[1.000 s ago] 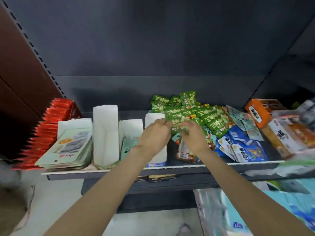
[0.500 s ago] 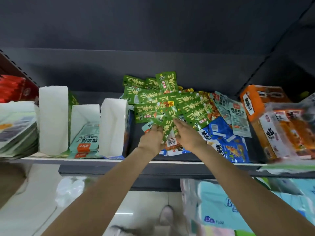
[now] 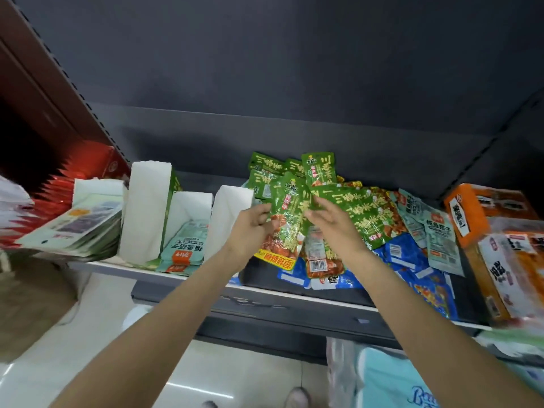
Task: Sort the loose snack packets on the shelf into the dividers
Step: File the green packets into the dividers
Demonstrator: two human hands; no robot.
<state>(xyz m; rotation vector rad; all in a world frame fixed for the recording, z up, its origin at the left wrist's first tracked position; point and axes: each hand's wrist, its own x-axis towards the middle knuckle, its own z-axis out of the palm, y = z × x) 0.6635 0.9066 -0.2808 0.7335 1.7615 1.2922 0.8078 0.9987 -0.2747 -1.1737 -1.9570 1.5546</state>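
- Your left hand grips a green snack packet by its left edge; fingers curled onto it, packet lifted above the shelf near the front edge.
- Your right hand meets the same packet from the right, fingers bent onto its right side. Whether they pinch it or only touch it, you cannot tell for sure; it reads as a light grip.
- Behind and right of the held packet lies the loose pile of green packets, overlapping, some tilted up against the back of the shelf.
- Under and near the pile: blue packets, spread flat toward the front right.
- Pale teal packets lie right of the green pile, partly on the blue ones.
- Orange boxes stand at the far right end of the shelf.
- Left of your hands, white dividers stand upright in a row. One slot between them holds a stack of teal packets with an orange label.
- Farther left, a flat stack of pale packets, and beyond it a row of red packets.
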